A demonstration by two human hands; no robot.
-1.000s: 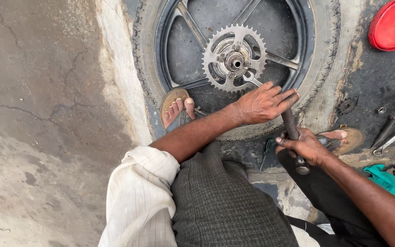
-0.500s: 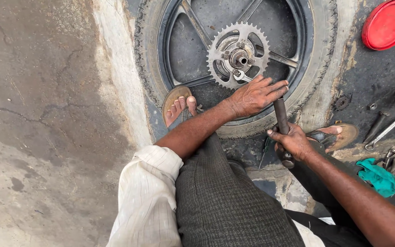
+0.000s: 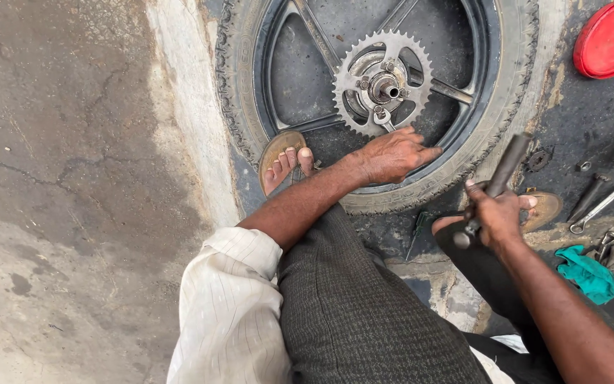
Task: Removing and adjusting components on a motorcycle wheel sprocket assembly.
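Motorcycle wheel (image 3: 364, 50) lies flat on the stained ground, black tyre (image 3: 239, 107) on the rim, toothed sprocket (image 3: 382, 84) facing up at the hub. Left hand (image 3: 391, 155) rests palm-down on the near rim and tyre edge, fingers spread and flat — nothing pinched. Right hand (image 3: 490, 217) is closed in a fist around a dark metal bar (image 3: 500, 176), which tilts up toward the tyre's right edge; whether its tip touches the tyre cannot be told. A sandalled foot (image 3: 286, 165) presses the tyre's near-left side. To the right — a red lid (image 3: 611, 39), loose spanners (image 3: 605, 203), a teal rag (image 3: 588, 274).
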